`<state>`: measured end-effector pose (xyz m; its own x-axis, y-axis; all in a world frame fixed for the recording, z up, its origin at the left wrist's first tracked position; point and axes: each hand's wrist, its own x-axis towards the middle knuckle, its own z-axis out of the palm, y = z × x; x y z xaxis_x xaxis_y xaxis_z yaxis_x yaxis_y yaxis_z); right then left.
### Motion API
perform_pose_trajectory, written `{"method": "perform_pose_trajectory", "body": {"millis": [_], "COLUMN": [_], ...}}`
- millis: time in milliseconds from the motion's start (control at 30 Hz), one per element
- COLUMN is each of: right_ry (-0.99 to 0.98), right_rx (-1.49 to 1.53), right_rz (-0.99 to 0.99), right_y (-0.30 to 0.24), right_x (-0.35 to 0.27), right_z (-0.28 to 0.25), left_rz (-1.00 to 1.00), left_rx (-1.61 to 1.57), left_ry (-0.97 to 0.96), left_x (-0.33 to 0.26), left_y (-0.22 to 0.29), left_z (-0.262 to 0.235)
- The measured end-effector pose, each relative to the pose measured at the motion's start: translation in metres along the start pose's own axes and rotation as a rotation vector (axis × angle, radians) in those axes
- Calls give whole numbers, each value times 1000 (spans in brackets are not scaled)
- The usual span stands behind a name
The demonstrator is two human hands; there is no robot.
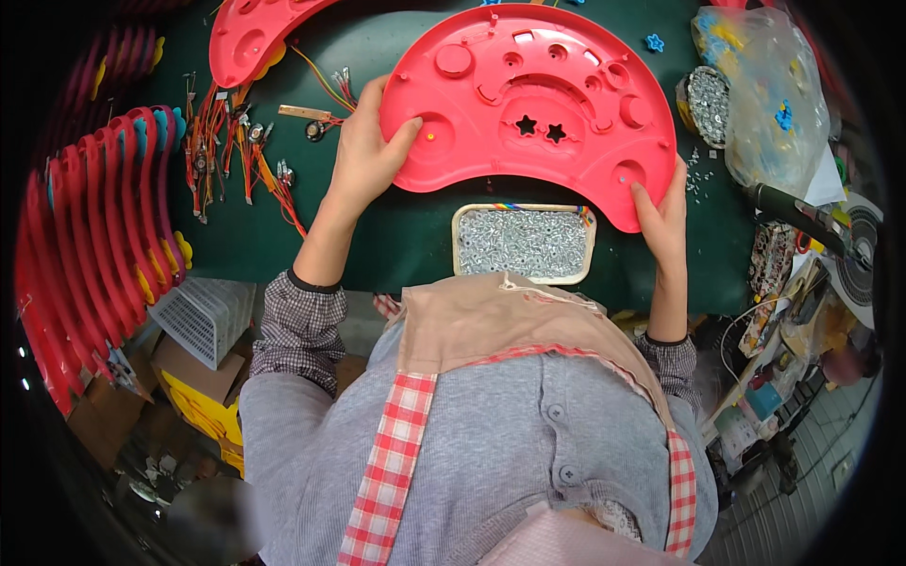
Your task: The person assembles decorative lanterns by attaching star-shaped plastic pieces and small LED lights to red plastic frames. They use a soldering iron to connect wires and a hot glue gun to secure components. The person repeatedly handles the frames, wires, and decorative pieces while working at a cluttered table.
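Note:
A red crescent-shaped plastic shell (477,123) is held up in both my hands, its inner side with posts, round recesses and two star-shaped holes facing me. My left hand (368,151) is closed round its left end, thumb on the inner face beside a small yellow spot. At the lower right end, my right hand (666,219) grips the rim, thumb pressed on the inside; its other fingers are mostly hidden behind the shell. Just below the shell sits a cream tray (457,241) full of small silvery screws (524,243).
Wired parts (255,141) lie left on the green table (377,250), below another red shell (247,42). Stacked shells (104,226) stand far left, above a pale plastic basket (209,316). To the right are a screw-filled tub (708,104), a clear bag (764,113) and a blue star (654,42).

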<state>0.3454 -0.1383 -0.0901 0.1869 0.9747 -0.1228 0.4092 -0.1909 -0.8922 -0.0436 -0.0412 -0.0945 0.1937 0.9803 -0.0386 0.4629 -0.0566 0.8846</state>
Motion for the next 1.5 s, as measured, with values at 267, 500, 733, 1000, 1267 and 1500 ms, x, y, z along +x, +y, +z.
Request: {"method": "perform_pose_trajectory", "body": {"millis": [267, 500, 733, 1000, 1267, 1500], "right_ry": [253, 205, 0, 672, 500, 411], "right_rx": [-381, -893, -183, -757, -940, -1111], "right_rz": [-293, -554, -852, -224, 128, 20], "right_y": [-40, -27, -116, 3, 70, 117], "right_x": [77, 202, 107, 167, 271, 284], "right_z": [-45, -5, 11, -190, -180, -252], "left_rz": [253, 359, -107, -70, -67, 219], "left_rx": [297, -109, -766, -485, -192, 30], "left_ry": [218, 74, -698, -604, -736, -619], "left_x": [5, 62, 127, 97, 66, 60], "left_y": [24, 86, 114, 117, 91, 93], "left_z": [-15, -4, 91, 53, 17, 32]}}
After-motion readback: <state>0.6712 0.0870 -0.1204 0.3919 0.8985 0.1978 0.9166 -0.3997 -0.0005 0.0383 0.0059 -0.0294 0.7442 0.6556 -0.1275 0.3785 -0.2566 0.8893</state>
